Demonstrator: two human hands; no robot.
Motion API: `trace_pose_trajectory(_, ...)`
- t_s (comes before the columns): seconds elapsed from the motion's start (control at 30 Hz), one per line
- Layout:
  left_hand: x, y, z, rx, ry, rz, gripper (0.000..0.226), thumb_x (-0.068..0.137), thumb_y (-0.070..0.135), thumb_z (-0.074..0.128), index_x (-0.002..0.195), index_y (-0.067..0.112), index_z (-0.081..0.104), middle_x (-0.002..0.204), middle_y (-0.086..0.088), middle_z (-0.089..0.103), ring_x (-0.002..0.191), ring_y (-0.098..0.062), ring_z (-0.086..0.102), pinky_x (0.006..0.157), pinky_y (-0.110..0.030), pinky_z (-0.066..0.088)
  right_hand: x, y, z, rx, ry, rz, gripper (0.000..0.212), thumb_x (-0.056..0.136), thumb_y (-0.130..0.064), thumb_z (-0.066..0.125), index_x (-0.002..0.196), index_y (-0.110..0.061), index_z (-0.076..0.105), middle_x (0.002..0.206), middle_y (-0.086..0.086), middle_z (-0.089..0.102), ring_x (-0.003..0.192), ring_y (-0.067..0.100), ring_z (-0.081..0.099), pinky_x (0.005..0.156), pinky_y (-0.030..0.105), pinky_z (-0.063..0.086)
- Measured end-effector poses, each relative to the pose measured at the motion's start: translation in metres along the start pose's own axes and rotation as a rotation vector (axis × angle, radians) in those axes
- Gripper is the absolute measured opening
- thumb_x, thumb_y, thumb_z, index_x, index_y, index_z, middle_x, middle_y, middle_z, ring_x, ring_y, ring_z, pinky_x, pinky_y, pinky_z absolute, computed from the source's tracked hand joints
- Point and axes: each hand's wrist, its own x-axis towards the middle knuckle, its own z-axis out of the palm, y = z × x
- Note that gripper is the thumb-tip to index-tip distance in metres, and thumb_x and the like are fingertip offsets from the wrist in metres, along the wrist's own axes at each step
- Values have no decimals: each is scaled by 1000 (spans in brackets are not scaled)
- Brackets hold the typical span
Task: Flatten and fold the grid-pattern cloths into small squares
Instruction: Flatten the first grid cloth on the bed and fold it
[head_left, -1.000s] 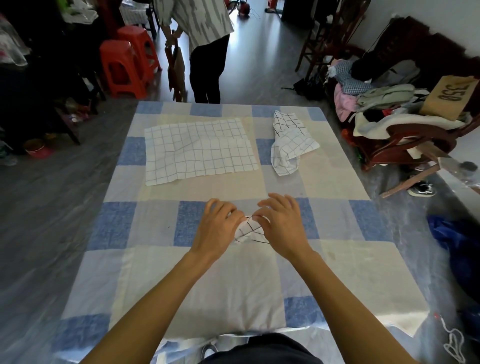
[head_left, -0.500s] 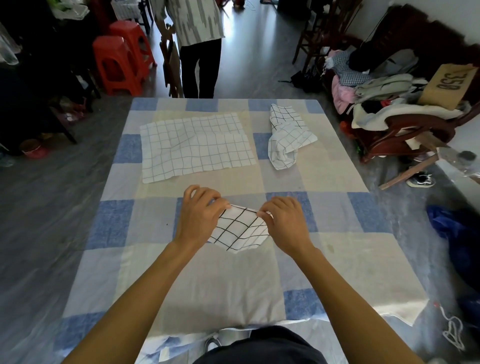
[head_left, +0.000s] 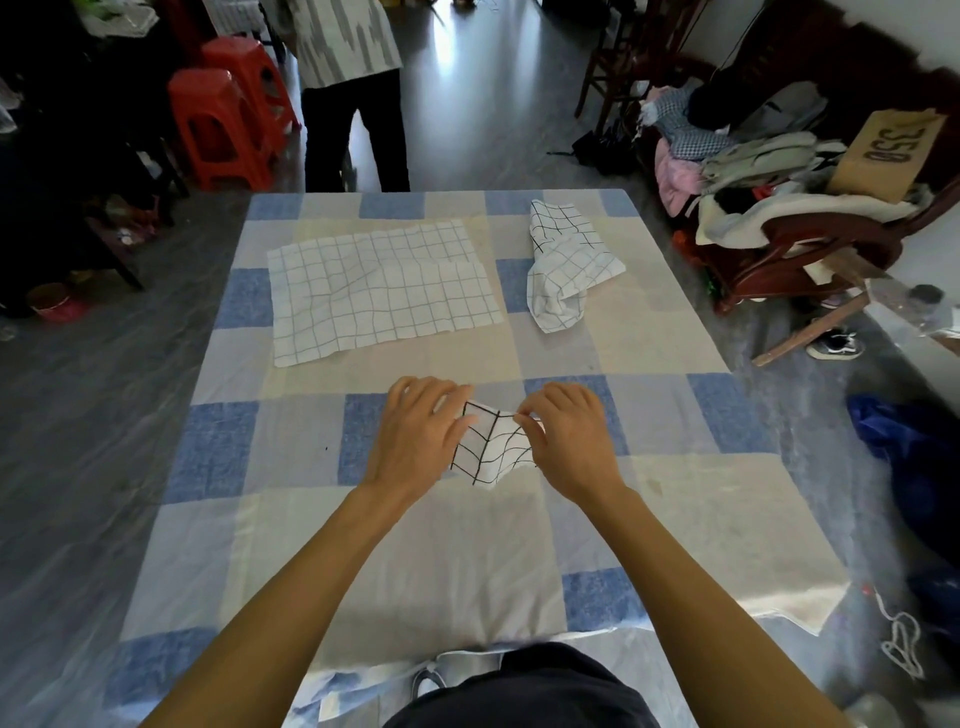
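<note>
While both forearms reach forward over the worktop (head_left: 322, 545), the left hand (head_left: 415, 436) and the right hand (head_left: 569, 441) hold a small cloth (head_left: 491, 447) with a bold black grid between them. The left hand lies over the cloth's left side with its fingers bent around the edge, closed on the fabric. The right hand pinches the cloth's far right corner between thumb and fingertips. The cloth sits at the middle of the worktop, its near corner hanging in a point toward the person. On the far left part of the checked blue and cream cover lies a large grid cloth (head_left: 379, 291), spread nearly flat with some wrinkles. To its right, well apart from the hands, a crumpled grid cloth (head_left: 569, 265) lies bunched near the far right edge. Beyond the far edge stands another person (head_left: 353, 93), next to red stools (head_left: 228, 109) on the left. A chair piled with clothes (head_left: 753, 171) stands at the right.
</note>
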Motion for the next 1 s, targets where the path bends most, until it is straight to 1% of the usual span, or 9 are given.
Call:
trace_pose_trajectory(0.13,7,12,16,5,-39,149,19,90,24,60,101,10,68,101,-7,66,100,-24,54,98,-43,34,4,-9,-3,-26,34,-87,9,87,-22,63,84,-15,67,91,0,67,101,25,59,94,42,40)
trace_pose_trajectory(0.2,9,11,19,17,-31,180,11,83,16,71,93,11,70,97,-7,67,99,-24,55,100,-44,32,4,-9,-5,-32,57,-109,13,87,-24,61,83,-14,68,92,2,68,102,26,59,94,43,41)
trace_pose_trajectory(0.3,11,9,16,13,-6,202,11,76,7,76,85,12,71,90,-5,68,93,-23,57,100,-44,31,2,-6,-7,-39,82,-126,18,88,-29,60,81,-15,67,90,1,67,99,25,59,95,42,40)
trace_pose_trajectory(0.43,10,2,15,-1,33,197,15,72,4,78,82,12,70,86,-5,68,91,-21,54,99,-45,33,-7,13,-8,-79,83,-52,19,86,-31,63,77,-15,67,84,0,66,94,25,59,96,46,40)
trace_pose_trajectory(0.6,4,-1,18,6,-7,207,17,70,4,79,82,11,69,87,-6,68,90,-23,56,96,-44,34,-17,37,-16,-146,63,41,14,80,-29,68,75,-16,71,87,3,69,96,31,62,97,41,29)
trace_pose_trajectory(0.67,4,2,20,1,-8,188,17,70,3,78,82,11,69,87,-6,67,90,-23,55,96,-44,34,-18,38,-15,-158,45,67,12,79,-28,74,79,-16,73,93,6,70,102,33,61,99,42,27)
trace_pose_trajectory(0.73,4,4,23,-11,-21,167,18,70,0,77,81,11,68,86,-5,66,90,-22,54,97,-45,34,-16,35,-13,-145,40,84,19,80,-32,73,91,-17,73,105,7,69,111,32,58,101,45,29)
trace_pose_trajectory(0.83,7,9,27,-13,-28,168,18,72,-2,76,81,12,69,85,-3,65,90,-21,52,99,-43,33,-11,21,-6,-94,47,-23,33,79,-35,73,106,-18,69,116,9,64,119,33,51,102,50,33)
trace_pose_trajectory(1.0,8,22,29,-16,-20,201,4,85,8,66,86,11,69,87,-3,66,92,-21,55,101,-41,32,-1,-1,1,-67,89,-119,4,80,-20,74,81,-16,72,111,9,67,120,34,52,103,51,31)
